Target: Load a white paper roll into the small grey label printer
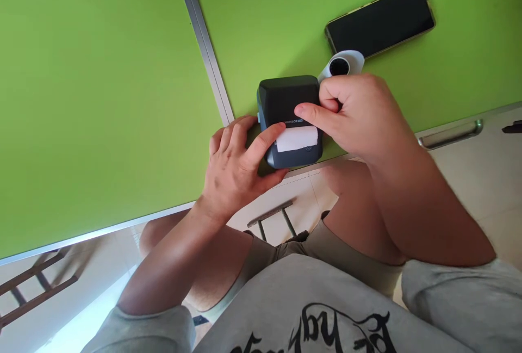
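**Little label printer, both hands on it, right at the table edge**

So what we've got here is a small dark printer (287, 100), boxy with rounded corners. There's a line of pale lettering across its top face, too small for us to read. A short white label (297, 138) pokes out of the slot just below that lettering and lies flat on the near half of the case.

The printer sits on the green table (101, 97), right at the near edge, just right of the metal strip (202, 37) that runs across the tabletop.

Our left hand (234, 165) wraps the printer's left side. The fingers (228, 132) are curled narrow against the case, the forefinger reaches over the top with its tip at the label's left end, and the thumb sits along the near edge. That's a proper hold.

Our right hand (359, 113) covers the right side. Its fingers are bunched in tight, with the forefinger tip pressed on the top face just above the label, on the lettering. We can't tell if that hand is pinching anything, since the palm hides it.

So the label ends up between the two forefingers, one beside it and one above.

A white paper roll (341, 64) with a dark core peeks out just behind the right knuckles, touching the printer's far corner as far as we can see. A black phone (380, 18) lies face up beyond it.
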